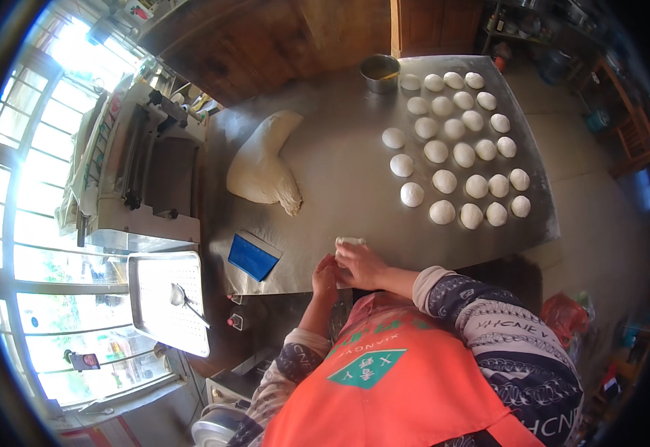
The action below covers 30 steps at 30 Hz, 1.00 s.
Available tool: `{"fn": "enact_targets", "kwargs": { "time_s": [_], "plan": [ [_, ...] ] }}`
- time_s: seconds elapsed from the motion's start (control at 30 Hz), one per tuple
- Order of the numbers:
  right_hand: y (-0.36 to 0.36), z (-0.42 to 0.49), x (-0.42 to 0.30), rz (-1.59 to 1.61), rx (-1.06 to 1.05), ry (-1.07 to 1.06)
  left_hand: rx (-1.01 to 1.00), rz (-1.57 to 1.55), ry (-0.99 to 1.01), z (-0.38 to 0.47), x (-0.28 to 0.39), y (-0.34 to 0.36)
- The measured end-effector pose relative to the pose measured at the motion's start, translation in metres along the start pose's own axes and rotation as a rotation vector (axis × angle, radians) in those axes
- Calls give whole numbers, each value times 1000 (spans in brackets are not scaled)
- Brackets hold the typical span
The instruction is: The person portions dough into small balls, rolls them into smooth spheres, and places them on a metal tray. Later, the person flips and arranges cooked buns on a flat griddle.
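Observation:
At the near edge of the metal table [336,167], my right hand [361,265] rests over a small piece of dough [350,241], which shows past its fingers. My left hand [325,277] is against it on the left, fingers together; whether it grips the dough too is hidden. A blue dough scraper [253,258] lies flat to the left of both hands. Beyond it spreads a large, irregular mass of dough [263,162]. Several round dough balls [444,181] sit in loose rows on the right half of the table, apart from my hands.
A metal pot [380,75] with a yellow handle or tool in it stands at the far edge. A dough roller machine [151,162] borders the table's left side. Nearer the window, a perforated metal tray [165,335] holds a ladle [178,296]. A red plastic bag [565,318] lies at lower right.

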State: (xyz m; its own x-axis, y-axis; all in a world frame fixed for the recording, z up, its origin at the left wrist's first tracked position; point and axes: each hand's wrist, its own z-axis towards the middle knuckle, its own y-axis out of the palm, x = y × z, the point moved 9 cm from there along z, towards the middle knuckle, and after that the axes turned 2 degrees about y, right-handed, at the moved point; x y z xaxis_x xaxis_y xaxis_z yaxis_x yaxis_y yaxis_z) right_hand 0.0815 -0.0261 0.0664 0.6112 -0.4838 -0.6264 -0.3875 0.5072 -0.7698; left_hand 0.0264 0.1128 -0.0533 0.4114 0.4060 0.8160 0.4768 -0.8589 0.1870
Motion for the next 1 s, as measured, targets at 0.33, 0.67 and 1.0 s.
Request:
{"fn": "enact_targets", "kwargs": {
  "time_s": [0.33,0.67,1.0],
  "plan": [
    [-78,-21,7,114,654,361,17,-92,-91,-17,46,73],
    [-150,26,-60,12,524,-130,-212,-563,-396,-85,134,116],
    [-197,84,-70,665,315,83,-349,-37,469,-141,248,131]
  ]
}}
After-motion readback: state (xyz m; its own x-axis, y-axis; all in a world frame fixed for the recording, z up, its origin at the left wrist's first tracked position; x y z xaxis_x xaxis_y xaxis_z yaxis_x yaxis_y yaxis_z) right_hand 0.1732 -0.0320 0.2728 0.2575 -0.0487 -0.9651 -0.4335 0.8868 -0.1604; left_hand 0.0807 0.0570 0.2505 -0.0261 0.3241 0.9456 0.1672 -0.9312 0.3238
